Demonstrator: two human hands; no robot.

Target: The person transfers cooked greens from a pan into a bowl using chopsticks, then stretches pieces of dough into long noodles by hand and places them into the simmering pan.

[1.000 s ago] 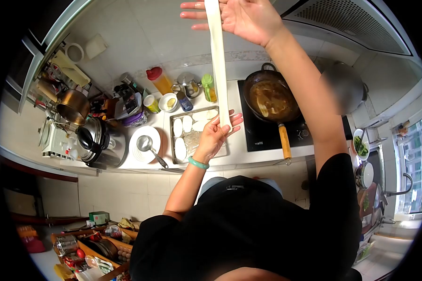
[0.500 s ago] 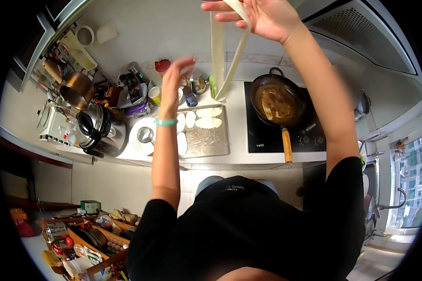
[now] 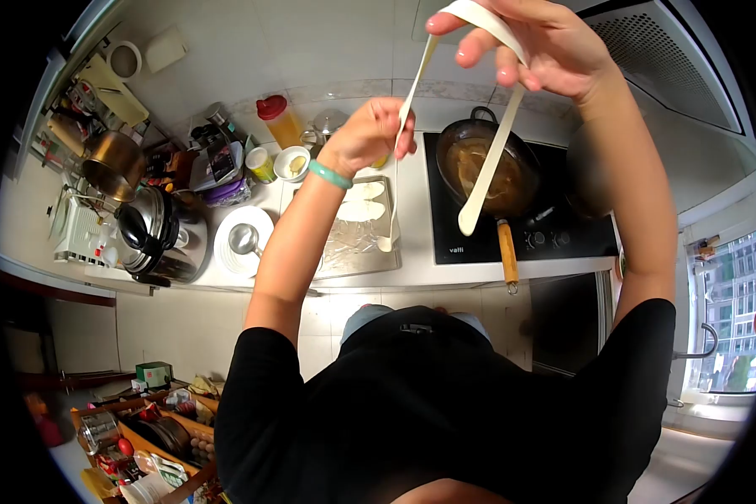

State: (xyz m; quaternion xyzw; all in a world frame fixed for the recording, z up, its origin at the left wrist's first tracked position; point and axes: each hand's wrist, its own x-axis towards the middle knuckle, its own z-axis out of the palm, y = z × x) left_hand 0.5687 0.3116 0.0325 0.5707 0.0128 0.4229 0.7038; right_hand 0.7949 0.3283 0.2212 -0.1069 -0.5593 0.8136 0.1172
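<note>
A long pale strip of dough (image 3: 496, 164) hangs looped over the raised right hand. My right hand (image 3: 554, 55) carries it across partly curled fingers, and one broad end dangles in front of the wok (image 3: 525, 172). The other, thinner length runs down past my left hand (image 3: 374, 130), whose fingers are closed on it. This end drops to just over the metal tray (image 3: 357, 262). Flat, oval dough pieces (image 3: 361, 210) lie on the tray, some of them hidden behind my left forearm. Brown liquid fills the bottom of the wok.
The wok stands on a black cooktop (image 3: 470, 250), its wooden handle (image 3: 507, 252) pointing toward me. Left of the tray are a white plate (image 3: 227, 252) with a ladle (image 3: 244, 238), a small white bowl (image 3: 292, 164) and a pressure cooker (image 3: 164, 239). A red-lidded jug (image 3: 277, 122) stands behind.
My left hand has moved right and closed on one hanging length of the dough strip. The right hand has shifted right, bringing the other length in front of the wok.
</note>
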